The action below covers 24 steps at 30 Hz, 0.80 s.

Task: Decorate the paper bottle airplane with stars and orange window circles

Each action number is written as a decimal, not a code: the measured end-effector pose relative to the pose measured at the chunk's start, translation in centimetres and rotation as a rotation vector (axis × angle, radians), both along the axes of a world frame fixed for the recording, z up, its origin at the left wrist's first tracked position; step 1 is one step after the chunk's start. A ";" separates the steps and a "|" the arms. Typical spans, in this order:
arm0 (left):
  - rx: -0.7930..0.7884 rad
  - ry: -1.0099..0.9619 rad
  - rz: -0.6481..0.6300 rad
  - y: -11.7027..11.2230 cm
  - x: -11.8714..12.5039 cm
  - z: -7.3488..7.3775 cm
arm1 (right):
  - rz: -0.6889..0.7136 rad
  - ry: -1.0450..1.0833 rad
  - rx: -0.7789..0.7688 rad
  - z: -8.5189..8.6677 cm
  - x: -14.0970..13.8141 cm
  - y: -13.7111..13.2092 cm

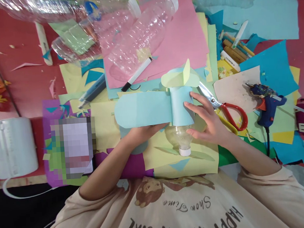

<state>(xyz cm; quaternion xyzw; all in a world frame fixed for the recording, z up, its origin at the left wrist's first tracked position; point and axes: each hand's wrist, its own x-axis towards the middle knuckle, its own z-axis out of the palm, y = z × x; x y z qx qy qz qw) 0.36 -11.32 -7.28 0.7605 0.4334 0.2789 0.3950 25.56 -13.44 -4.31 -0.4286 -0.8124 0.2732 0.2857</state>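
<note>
In front of me lies a clear plastic bottle [178, 134] wrapped in a light-blue paper band [179, 107], its white cap [185, 151] toward me. A round-ended light-blue paper strip [141, 109] sticks out to its left, and pale green paper fins [171, 79] sit at its far end. My left hand [146, 132] reaches under the strip beside the bottle; its fingers are mostly hidden. At the bottle's right side, my right hand [207, 119] has its fingers spread, fingertips at the band's edge and thumb by the bottle's neck.
Right of the bottle are red-handled scissors [227, 112] and a blue glue gun [267, 102]. A black-and-white marker [136, 74], blue pen [91, 91] and clear bottles [146, 34] lie beyond. Coloured paper sheets [193, 31] cover much of the table. A white case [13, 148] stands left.
</note>
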 end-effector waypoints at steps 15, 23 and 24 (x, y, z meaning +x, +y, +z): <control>0.195 0.107 -0.028 -0.1 -0.6 -1.2 | 0.015 0.063 -0.021 0.0 0.0 0.2; 0.390 0.143 0.002 -0.1 -0.6 -1.9 | 0.015 0.075 -0.019 0.1 -0.1 0.2; 0.397 0.156 0.011 -0.1 -0.6 -1.9 | 0.017 0.075 -0.019 0.1 -0.1 0.2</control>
